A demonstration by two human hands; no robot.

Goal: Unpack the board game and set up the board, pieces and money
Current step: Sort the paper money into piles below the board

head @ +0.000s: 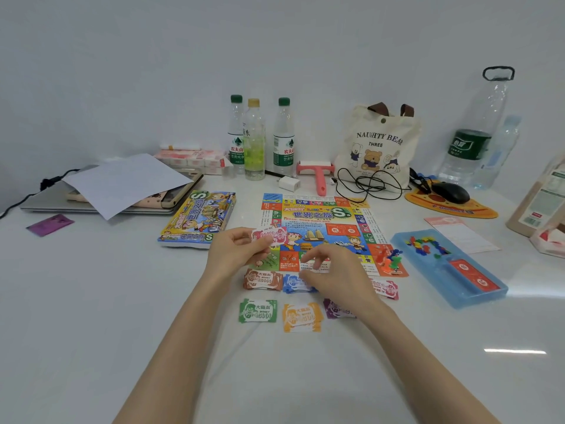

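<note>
The colourful game board (324, 221) lies unfolded on the white table, with a few pawns (389, 258) on its near right corner. My left hand (235, 250) pinches a small stack of pink play money (269, 234) above the board's near left edge. My right hand (333, 270) hovers with loosely curled fingers over the board's near edge, above the blue money pile (295, 284). Sorted piles lie in front of the board: brown (263, 280), red (386, 289), green (258, 310), orange (302, 316) and purple (337, 310), partly hidden by my right forearm.
The game box (198, 218) lies left of the board. A blue plastic tray (452, 270) with small coloured pieces and red cards sits at right. Bottles (255, 139), a tote bag (377, 145), cables, a mouse (449, 192), a laptop under paper (122, 182) line the back.
</note>
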